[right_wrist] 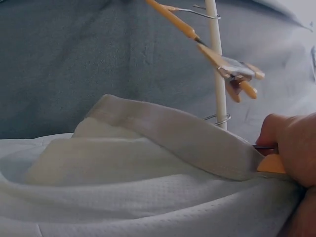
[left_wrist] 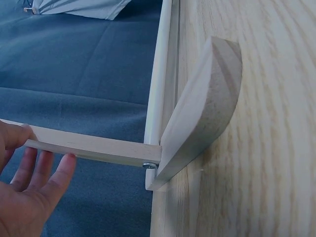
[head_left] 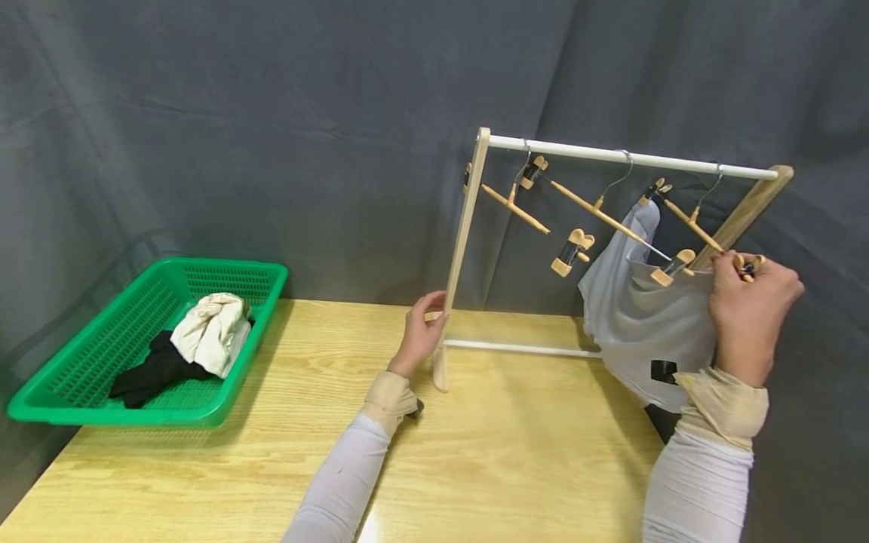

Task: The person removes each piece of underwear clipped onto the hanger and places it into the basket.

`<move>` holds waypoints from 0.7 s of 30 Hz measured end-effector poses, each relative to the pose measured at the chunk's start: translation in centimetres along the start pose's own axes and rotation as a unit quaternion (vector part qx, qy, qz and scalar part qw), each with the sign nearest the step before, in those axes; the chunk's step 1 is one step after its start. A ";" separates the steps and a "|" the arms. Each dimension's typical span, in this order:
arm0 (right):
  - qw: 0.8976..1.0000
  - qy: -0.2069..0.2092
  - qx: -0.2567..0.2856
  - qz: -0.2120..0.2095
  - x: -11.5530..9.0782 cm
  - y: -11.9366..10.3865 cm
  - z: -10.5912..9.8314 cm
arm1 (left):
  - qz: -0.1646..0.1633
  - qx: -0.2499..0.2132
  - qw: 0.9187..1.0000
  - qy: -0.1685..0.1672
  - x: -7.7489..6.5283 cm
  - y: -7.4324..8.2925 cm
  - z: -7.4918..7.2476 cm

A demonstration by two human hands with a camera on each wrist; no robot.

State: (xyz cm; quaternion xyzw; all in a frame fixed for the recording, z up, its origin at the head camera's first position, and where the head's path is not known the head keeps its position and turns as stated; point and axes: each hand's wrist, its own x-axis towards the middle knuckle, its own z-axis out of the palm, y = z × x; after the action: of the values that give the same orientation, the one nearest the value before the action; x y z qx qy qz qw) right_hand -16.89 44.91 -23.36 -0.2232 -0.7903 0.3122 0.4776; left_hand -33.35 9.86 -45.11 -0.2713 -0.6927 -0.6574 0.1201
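My left hand (head_left: pixel 421 333) pinches the left wooden upright (left_wrist: pixel 94 144) of a small clothes rack, thumb on one side and fingers on the other. At the rack's right end, my right hand (head_left: pixel 755 317) grips a clip (head_left: pixel 750 265) of the rightmost clip hanger (head_left: pixel 694 224). From this hanger drapes a light grey garment (head_left: pixel 652 309) with a waistband (right_wrist: pixel 173 133) and a black patch. Its far corner is held in the hanger's other clip (head_left: pixel 653 191). In the right wrist view, the fingers hide most of the gripped clip at the waistband's end.
Two more clip hangers, one in the middle (head_left: pixel 597 210) and one at the left (head_left: pixel 512 205), hang bare from the white top rail (head_left: pixel 577 151). A green basket (head_left: pixel 234 385) on the wooden table (head_left: pixel 326 362) holds a cream cloth (head_left: pixel 212 332) and a black cloth (head_left: pixel 159 369).
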 end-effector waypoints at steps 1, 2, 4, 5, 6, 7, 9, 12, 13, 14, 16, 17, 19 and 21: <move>1.000 0.008 0.010 -0.006 0.0 0.1 0.0 | 0.003 0.000 1.000 -0.002 -0.1 0.5 -0.1; 1.000 0.015 0.022 -0.010 0.0 0.1 0.0 | 0.005 0.000 1.000 -0.004 -0.2 1.1 -0.2; 0.999 0.028 0.042 -0.015 0.0 0.1 0.1 | 0.007 0.002 1.000 -0.005 -0.3 1.7 -0.2; 0.998 0.034 0.050 -0.017 0.0 0.0 0.1 | 0.007 0.003 1.000 -0.002 -0.3 1.8 -0.2; 0.997 0.039 0.057 -0.017 0.0 -0.1 0.1 | 0.005 0.002 1.000 0.000 -0.2 1.8 -0.1; 0.997 0.045 0.068 -0.014 0.1 -0.1 0.1 | 0.004 0.003 1.000 0.002 -0.2 1.8 -0.1; 0.995 0.056 0.077 -0.012 0.2 -0.2 0.1 | 0.002 0.003 1.000 0.005 -0.2 1.8 -0.1; 0.994 0.068 0.088 -0.006 0.2 0.0 0.1 | 0.003 0.002 1.000 0.009 -0.1 1.1 0.1; 0.993 0.072 0.091 -0.008 0.2 0.1 0.2 | 0.004 0.001 1.000 0.011 0.0 0.7 0.2; 0.992 0.077 0.095 -0.012 0.1 0.3 0.2 | 0.005 0.001 1.000 0.013 0.1 0.2 0.4; 0.991 0.090 0.100 -0.016 -0.2 0.5 0.3 | 0.003 -0.001 1.000 0.015 0.2 -0.9 0.6; 0.990 0.095 0.104 -0.014 -0.4 0.5 0.4 | 0.001 0.001 1.000 0.016 0.3 -1.4 0.7; 0.988 0.106 0.111 -0.013 -0.9 0.6 0.5 | -0.005 0.003 1.000 0.015 0.3 -1.9 0.7; 0.986 0.117 0.117 0.000 -1.6 0.5 0.5 | -0.010 0.004 1.000 0.013 0.4 -2.1 0.7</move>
State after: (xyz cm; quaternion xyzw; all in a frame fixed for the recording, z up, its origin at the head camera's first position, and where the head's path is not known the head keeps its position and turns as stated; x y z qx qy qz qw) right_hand -16.60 44.10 -24.88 -0.2003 -0.6868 0.3742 0.5901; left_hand -34.67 10.61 -46.80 -0.2549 -0.6965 -0.6592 0.1235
